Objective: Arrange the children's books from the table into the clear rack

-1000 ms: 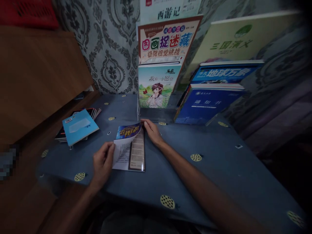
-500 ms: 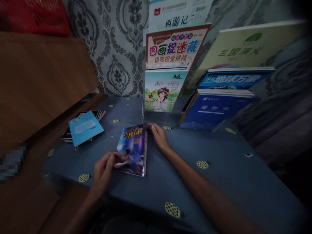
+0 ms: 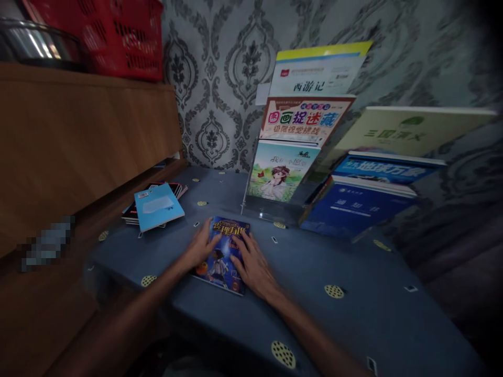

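Note:
A small blue book (image 3: 220, 269) with a gold title and a drawn figure on its cover lies flat on the cloth-covered table (image 3: 310, 324). My left hand (image 3: 199, 247) rests along its left edge, the thumb reaching over the cover and the fingers stretched toward the top corner. On the right half of the cover lies my right hand (image 3: 253, 264), fingers spread and pointing up and left. Both hands touch the book, and neither lifts it off the table.
A stack of books topped by a light-blue one (image 3: 159, 207) sits at the left. A clear stand (image 3: 263, 211) holds upright books (image 3: 281, 170) behind, beside a blue book (image 3: 346, 209) and others. A red basket (image 3: 137, 39) and metal bowl (image 3: 39, 44) top the wooden cabinet (image 3: 86, 136).
My right hand has come from the book's top right corner onto its cover. My left hand has slid up the left edge. The picture facing up looks different. The camera view has tilted up and left.

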The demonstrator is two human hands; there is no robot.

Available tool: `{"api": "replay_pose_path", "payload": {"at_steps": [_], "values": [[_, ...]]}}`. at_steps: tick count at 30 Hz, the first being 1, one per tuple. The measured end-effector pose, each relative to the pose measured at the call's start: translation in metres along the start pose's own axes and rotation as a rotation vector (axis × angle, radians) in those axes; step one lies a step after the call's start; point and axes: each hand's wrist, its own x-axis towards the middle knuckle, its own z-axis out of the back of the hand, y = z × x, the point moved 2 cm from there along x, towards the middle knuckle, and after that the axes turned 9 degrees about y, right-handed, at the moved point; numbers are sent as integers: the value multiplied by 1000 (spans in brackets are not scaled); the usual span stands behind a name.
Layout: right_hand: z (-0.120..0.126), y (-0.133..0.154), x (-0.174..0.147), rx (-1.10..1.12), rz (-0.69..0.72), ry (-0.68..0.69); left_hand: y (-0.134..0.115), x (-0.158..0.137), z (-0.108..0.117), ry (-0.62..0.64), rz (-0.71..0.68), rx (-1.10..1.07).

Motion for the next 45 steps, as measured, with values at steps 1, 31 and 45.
{"api": "replay_pose_path", "payload": {"at_steps": [1, 31, 45], "values": [[2, 1, 0, -2, 7, 20, 1, 3, 3, -9, 25, -157], [34, 21, 10, 1305, -247, -143, -71, -2, 21, 17, 105, -1164], [43, -17, -28, 803, -36, -139, -12, -13, -8, 270, 253, -629]]}}
